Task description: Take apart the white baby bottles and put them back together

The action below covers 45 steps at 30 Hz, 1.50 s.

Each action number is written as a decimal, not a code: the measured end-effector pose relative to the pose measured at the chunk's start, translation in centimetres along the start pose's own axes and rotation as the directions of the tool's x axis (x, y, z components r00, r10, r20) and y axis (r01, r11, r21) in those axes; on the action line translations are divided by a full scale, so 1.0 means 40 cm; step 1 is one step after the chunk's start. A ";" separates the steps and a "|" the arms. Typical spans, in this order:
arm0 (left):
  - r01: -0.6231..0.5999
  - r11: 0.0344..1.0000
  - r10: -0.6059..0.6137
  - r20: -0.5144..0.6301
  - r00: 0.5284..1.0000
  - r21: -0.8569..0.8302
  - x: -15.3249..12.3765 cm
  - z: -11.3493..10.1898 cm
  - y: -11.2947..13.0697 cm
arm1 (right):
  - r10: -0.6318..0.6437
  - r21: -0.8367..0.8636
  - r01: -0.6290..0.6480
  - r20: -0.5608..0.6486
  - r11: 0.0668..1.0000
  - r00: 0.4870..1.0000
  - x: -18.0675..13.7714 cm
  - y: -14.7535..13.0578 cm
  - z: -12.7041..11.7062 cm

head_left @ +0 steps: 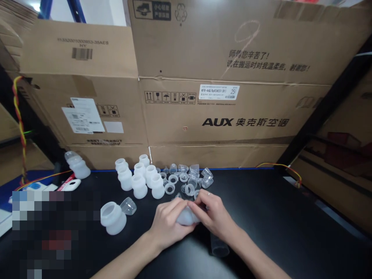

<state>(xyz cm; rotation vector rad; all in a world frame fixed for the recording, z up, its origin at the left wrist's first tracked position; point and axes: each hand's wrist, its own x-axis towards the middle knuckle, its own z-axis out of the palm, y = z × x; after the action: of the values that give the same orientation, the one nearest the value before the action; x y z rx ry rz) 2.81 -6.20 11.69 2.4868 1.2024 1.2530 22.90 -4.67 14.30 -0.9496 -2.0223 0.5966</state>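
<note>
Cardboard wall [180, 133]: brown, creased and stamped with black AUX lettering, it rises behind a black work table [270, 228].
Held bottle [186, 217]: cloudy white and rounded, it sits between two bare hands above the front middle of the table, its ends mostly covered by fingers.
Left hand [167, 224]: curled around the bottle's side, palm against it, with little gap showing.
Right hand [213, 213]: bent inward, thumb and fingers closed on the bottle's other end; whether a smaller part is pinched there cannot be told.
Handling: one hand steadying while the other works looks sound; the wall seems thin enough to give, so light, even pressure would likely serve best, with anything fitted to the mouth kept square.
Dark tube [220, 248]: smooth, see-through and cylindrical, it lies beneath the right wrist.
Loose parts: ribbed-looking clear rings [169, 193] and glossy tapered caps [207, 183] lie scattered beyond the hands.
White bottles [139, 188]: matte, pinched at the waist and wide-mouthed, they stand clustered to the left of the rings.
Nearer bottle [114, 221]: uncapped and upright, left of the hands, with a transparent cap [128, 206] just beside it.
Far-left bottle [80, 169]: apparently topped with clear plastic, well apart from the cluster.
</note>
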 end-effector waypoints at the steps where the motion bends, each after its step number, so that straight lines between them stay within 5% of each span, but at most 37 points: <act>1: 0.022 1.000 -0.022 0.005 1.000 0.000 0.000 0.002 0.001 | 0.009 0.040 -0.009 -0.011 0.999 1.000 0.004 0.010 -0.001; 6: 0.184 0.983 -0.184 -0.072 0.980 -0.018 0.011 -0.002 -0.015 | 0.226 0.288 -0.181 -0.130 0.940 0.965 0.028 0.076 -0.034; 9: 0.276 0.960 -0.279 -0.121 0.953 -0.042 0.017 -0.011 -0.031 | 0.196 0.131 -0.181 -0.112 0.975 0.974 0.030 0.109 -0.071; 12: 0.336 0.939 -0.343 -0.133 0.930 -0.072 0.020 -0.016 -0.037 | 0.106 -0.007 -0.106 0.032 0.994 0.994 0.021 0.124 -0.107; 21: 0.354 0.933 -0.360 -0.111 0.926 -0.070 0.026 -0.017 -0.033 | 0.129 -0.089 -0.116 0.165 0.989 0.978 0.020 0.075 -0.166; 23: 0.351 0.934 -0.356 -0.101 0.929 -0.063 0.026 -0.016 -0.035 | 0.222 -0.028 -0.224 0.275 0.974 0.935 0.015 0.062 -0.186; 26: 0.351 0.935 -0.355 -0.094 0.930 -0.058 0.025 -0.013 -0.037 | 0.348 0.012 -0.412 0.512 0.911 0.785 -0.003 0.048 -0.216; 29: 0.359 0.931 -0.364 -0.090 0.927 -0.064 0.025 -0.013 -0.037 | 0.267 0.091 -0.455 0.704 0.886 0.658 -0.020 0.036 -0.229; 32: 0.360 0.930 -0.366 -0.080 0.927 -0.077 0.028 -0.015 -0.035 | 0.150 0.151 -0.411 0.776 0.899 0.613 -0.025 0.026 -0.215; 36: 0.349 0.934 -0.355 -0.068 0.933 -0.079 0.028 -0.017 -0.032 | 0.149 0.105 -0.303 0.692 0.947 0.706 -0.017 0.025 -0.182; 39: 0.317 0.945 -0.323 -0.075 0.943 -0.078 0.026 -0.016 -0.030 | 0.132 0.260 -0.329 0.567 0.908 0.813 -0.006 0.026 -0.170; 43: 0.259 0.963 -0.265 -0.079 0.961 -0.081 0.025 -0.017 -0.029 | 0.220 0.534 -0.341 0.279 0.774 0.935 0.013 0.035 -0.162; 45: 0.223 0.972 -0.229 -0.087 0.970 -0.067 0.025 -0.017 -0.030 | 0.252 0.506 -0.295 0.154 0.811 0.956 0.020 0.045 -0.158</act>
<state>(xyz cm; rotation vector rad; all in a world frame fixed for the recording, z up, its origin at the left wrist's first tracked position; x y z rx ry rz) 1.94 -4.86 12.25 2.1984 1.4045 1.3339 28.52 -2.46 17.01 -0.8862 -1.6515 1.2912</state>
